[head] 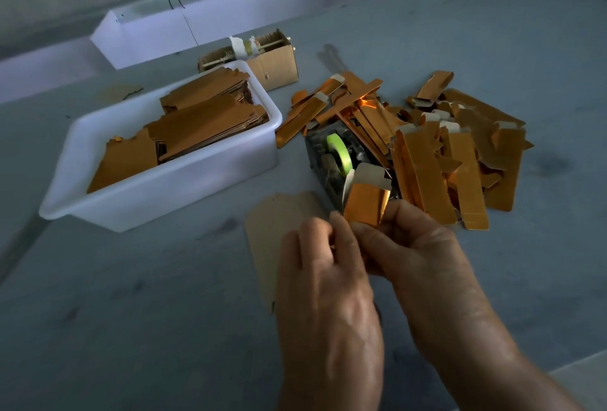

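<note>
Hidden: lower end of carton [366, 203] is covered by both grips, so full length can't be judged. Fingertips mostly out of sight behind knuckles. Dispenser [323, 161] base partly masked by carton and pile [460, 154]. Frame soft and dim, so print on blanks can't be read.

Carton: gold foil, held above desk [131, 312] at approx. centre, just in front of dispenser. Long axis runs 6 to 12, slight lean to 1. Grey inner flap is open at top, pointing to 12–1.

Left grip [315, 263]: fingers curled, pinching carton's lower left edge. Right grip [410, 246]: fingers curled round carton's lower right side.

Surroundings: green tape [340, 151] on dispenser at 12. Pile of loose gold blanks at 1–2, crowding the dispenser. White tub [164, 200] w/ stacked blanks at 10. Cardboard box [279, 62] at 11, far side. Brown sheet [279, 223] flat on desk, under left grip.
</note>
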{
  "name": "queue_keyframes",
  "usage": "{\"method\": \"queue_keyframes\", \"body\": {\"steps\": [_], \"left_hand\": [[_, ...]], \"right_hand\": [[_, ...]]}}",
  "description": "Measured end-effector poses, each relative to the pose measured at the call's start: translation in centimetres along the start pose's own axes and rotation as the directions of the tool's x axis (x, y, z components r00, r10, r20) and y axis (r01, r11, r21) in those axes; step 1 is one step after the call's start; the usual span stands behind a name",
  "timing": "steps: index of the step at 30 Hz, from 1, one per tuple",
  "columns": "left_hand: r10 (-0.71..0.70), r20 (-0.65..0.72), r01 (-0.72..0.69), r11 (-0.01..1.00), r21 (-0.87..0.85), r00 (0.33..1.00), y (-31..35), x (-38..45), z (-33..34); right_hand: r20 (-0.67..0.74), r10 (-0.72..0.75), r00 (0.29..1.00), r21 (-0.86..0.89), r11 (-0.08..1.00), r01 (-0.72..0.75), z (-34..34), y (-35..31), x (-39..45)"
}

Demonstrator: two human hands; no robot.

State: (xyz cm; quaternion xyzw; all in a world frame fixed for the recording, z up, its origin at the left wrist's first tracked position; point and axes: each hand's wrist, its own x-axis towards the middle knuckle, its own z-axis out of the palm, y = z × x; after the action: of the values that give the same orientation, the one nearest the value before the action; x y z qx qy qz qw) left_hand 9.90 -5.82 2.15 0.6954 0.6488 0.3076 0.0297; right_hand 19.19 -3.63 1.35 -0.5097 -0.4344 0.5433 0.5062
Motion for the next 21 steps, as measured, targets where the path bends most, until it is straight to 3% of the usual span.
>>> {"method": "queue_keyframes", "body": {"steps": [4, 7, 9, 10, 12, 13, 14, 16, 18, 21], "left_hand": [[0.075, 0.014, -0.076, 0.979, 0.189, 0.997, 0.6, -0.9, 0.4], [0.07, -0.056, -0.068, 0.997, 0.024, 0.996, -0.6, -0.7, 0.5], [-0.1, -0.086, 0.078, 0.971, -0.225, 0.991, -1.1, -0.2, -0.2], [-0.24, -0.029, 0.21, 0.896, -0.391, 0.97, -1.4, 0.1, -0.5], [-0.428, 0.296, 0.504, 0.533, -0.68, 0.854, -1.9, 0.8, -1.0], [-0.412, 0.455, 0.602, 0.378, -0.703, 0.789, -2.0, 1.3, -1.5], [-0.383, 0.524, 0.643, 0.336, -0.688, 0.761, -2.1, 1.6, -1.9], [-0.406, 0.484, 0.624, 0.372, -0.687, 0.775, -2.5, 2.1, -2.1], [-0.463, 0.386, 0.582, 0.43, -0.69, 0.798, -2.8, 2.8, -2.3], [-0.503, 0.356, 0.588, 0.44, -0.679, 0.788, -3.3, 3.7, -2.5]], "right_hand": [[0.026, 0.013, 1.0, 0.046, 0.999, -0.014, -0.1, 0.0, -0.3], [-0.015, -0.006, 1.0, -0.024, 1.0, 0.005, 0.0, 0.0, -0.1], [-0.01, -0.027, 1.0, -0.058, 0.998, 0.026, 0.0, -0.1, 0.3], [0.008, -0.04, 0.999, -0.062, 0.997, 0.04, -0.1, -0.2, 0.5], [0.05, -0.067, 0.997, -0.074, 0.995, 0.07, -0.2, -0.4, 0.8], [0.072, -0.076, 0.994, -0.081, 0.993, 0.082, -0.2, -0.6, 0.9], [0.098, -0.083, 0.992, -0.093, 0.991, 0.092, -0.2, -1.0, 0.9], [0.111, -0.12, 0.987, -0.159, 0.978, 0.136, -0.6, -1.5, 1.3], [0.0, -0.191, 0.982, -0.286, 0.941, 0.183, -1.6, -1.8, 2.2], [-0.115, -0.275, 0.955, -0.48, 0.857, 0.189, -3.2, -2.3, 3.9]]}}
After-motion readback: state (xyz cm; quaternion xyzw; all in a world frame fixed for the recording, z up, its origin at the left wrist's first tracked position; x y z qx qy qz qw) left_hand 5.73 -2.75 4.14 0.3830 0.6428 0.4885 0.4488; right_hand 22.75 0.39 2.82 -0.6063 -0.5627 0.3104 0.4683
